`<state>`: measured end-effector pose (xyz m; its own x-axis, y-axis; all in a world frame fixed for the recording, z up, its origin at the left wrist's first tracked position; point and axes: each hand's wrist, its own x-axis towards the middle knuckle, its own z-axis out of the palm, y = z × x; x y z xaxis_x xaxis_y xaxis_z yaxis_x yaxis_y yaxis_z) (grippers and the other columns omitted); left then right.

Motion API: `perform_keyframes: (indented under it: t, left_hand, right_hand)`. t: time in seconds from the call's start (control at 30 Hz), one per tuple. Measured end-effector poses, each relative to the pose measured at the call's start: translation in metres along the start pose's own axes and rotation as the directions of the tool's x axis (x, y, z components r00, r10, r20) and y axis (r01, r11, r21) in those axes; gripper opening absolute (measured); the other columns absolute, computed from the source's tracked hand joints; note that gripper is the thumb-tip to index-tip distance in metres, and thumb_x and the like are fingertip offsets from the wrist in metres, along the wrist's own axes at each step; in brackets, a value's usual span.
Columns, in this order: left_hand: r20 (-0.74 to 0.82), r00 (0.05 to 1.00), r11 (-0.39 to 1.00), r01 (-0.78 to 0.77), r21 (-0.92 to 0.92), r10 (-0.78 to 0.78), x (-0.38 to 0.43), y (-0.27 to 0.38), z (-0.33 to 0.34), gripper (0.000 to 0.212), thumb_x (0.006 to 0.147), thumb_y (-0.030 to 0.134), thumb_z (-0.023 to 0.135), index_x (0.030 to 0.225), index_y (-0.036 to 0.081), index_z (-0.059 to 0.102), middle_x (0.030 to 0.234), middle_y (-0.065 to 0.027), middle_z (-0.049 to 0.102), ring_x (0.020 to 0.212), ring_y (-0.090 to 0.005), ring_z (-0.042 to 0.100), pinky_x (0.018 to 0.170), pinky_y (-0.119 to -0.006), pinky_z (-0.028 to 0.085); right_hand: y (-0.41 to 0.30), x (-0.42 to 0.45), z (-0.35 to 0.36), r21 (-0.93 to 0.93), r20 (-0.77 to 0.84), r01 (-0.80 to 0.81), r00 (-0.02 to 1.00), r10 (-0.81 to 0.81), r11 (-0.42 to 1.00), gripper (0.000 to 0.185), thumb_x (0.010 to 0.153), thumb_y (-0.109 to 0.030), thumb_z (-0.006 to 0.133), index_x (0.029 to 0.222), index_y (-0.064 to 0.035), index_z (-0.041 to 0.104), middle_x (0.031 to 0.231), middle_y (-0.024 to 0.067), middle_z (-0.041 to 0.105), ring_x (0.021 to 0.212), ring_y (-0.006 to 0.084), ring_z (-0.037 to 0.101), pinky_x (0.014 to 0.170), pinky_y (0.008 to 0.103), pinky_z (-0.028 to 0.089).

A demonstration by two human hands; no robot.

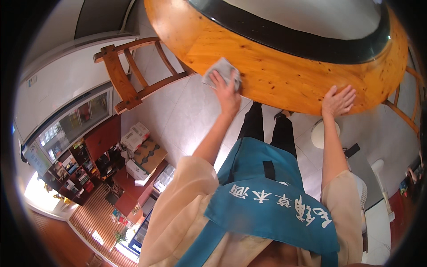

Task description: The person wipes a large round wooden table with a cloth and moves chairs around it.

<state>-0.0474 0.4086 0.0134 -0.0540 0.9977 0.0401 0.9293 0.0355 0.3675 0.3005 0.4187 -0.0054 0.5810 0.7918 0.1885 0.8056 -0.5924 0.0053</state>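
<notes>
A curved wooden table (267,76) with an orange-brown, knotted top and a black inner band (287,40) stands before me. At its edge, my left hand (227,91) presses on a folded grey cloth (223,71), which lies partly over the rim. Farther right, my right hand (338,100) rests flat on the wood near the table's edge, fingers slightly apart, holding nothing. A teal apron (267,187) with white writing covers my front.
A wooden chair (123,78) stands close to the table's left side, and part of another (405,115) shows at the right. A round white object (323,133) is below my right hand. Cardboard boxes (146,155) are stacked at lower left.
</notes>
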Motion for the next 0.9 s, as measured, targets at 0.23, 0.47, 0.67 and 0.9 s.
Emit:
perform_keyframes:
  t: [0.23, 0.47, 0.67, 0.9]
  left_hand:
    - [0.085, 0.989, 0.992, -0.114, -0.053, 0.118, -0.047, 0.136, 0.037, 0.067, 0.063, 0.001, 0.058, 0.127, 0.02, 0.048, 0.142, -0.0321, 0.009, 0.13, -0.052, 0.008, 0.101, -0.063, 0.011]
    - [0.164, 0.968, 0.963, -0.153, -0.223, 0.192, -0.07, 0.233, 0.072, 0.068, 0.063, 0.001, 0.06, 0.127, 0.02, 0.048, 0.143, -0.0311, 0.007, 0.131, -0.0503, 0.004, 0.102, -0.062, 0.006]
    - [0.289, 0.673, 0.657, -0.387, -0.648, 0.681, -0.103, 0.314, 0.098, 0.058, 0.068, 0.002, 0.058, 0.124, 0.016, 0.05, 0.133, -0.0268, 0.031, 0.127, -0.0406, 0.028, 0.102, -0.052, 0.019]
    - [0.849, 0.473, 0.375, 0.761, -0.528, 0.236, -0.086, 0.34, 0.061, 0.031, 0.092, 0.026, 0.043, 0.114, 0.006, 0.052, 0.083, -0.0047, 0.059, 0.087, -0.019, 0.059, 0.071, -0.033, 0.047]
  right_hand:
    - [0.006, -0.001, 0.002, 0.162, -0.025, 0.065, 0.998, -0.062, 0.985, 0.06, 0.087, -0.041, 0.041, 0.136, -0.0071, 0.033, 0.142, 0.0183, 0.029, 0.132, 0.033, 0.024, 0.106, 0.0474, 0.016]
    - [0.051, -0.007, -0.031, 0.699, 0.007, 0.075, 0.994, -0.112, 0.711, 0.051, 0.086, -0.026, 0.048, 0.133, -0.0093, 0.037, 0.138, 0.0169, 0.035, 0.132, 0.035, 0.024, 0.106, 0.0504, 0.013]
    - [0.138, -0.017, -0.057, 0.82, 0.109, -0.105, 0.994, 0.027, 0.563, 0.042, 0.091, -0.014, 0.039, 0.131, -0.0024, 0.04, 0.137, 0.0139, 0.038, 0.128, 0.0297, 0.033, 0.105, 0.036, 0.025]
    - [0.2, -0.029, -0.08, 0.923, 0.21, -0.209, 0.977, 0.033, 0.324, 0.052, 0.093, -0.028, 0.04, 0.136, -0.0013, 0.029, 0.141, 0.0123, 0.031, 0.126, 0.0251, 0.035, 0.104, 0.0343, 0.026]
